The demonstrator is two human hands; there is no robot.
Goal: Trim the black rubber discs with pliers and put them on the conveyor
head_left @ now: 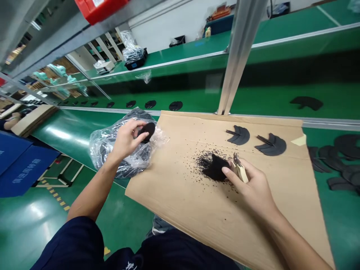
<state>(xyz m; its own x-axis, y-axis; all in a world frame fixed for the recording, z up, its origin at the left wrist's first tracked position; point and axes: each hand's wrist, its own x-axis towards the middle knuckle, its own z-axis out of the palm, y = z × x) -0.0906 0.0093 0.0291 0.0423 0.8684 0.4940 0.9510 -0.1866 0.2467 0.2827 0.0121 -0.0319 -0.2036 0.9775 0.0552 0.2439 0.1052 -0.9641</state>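
My left hand [129, 138] pinches a rounded flat black part [148, 132] between thumb and fingers. It is above a clear plastic bag [104, 146] with dark contents. Over the cardboard sheet [174, 198], my right hand [254, 183] is closed around small cream-handled nippers [239, 169], their metal jaws pointing up. The thumb of that hand also presses on a black part [216, 167] with an angular edge. Small black scraps [204, 163] lie scattered beside and around that part. Beyond the right hand, two black curved parts with thin stems, one [239, 135] and another [272, 144], rest on the cardboard.
Several black parts [347, 168] lie on the green surface at right. More discs [176, 105] sit in a row on the conveyor behind, beside a metal post [236, 56]. A red bin [99, 9] hangs overhead. Another person's arm [12, 122] shows at far left.
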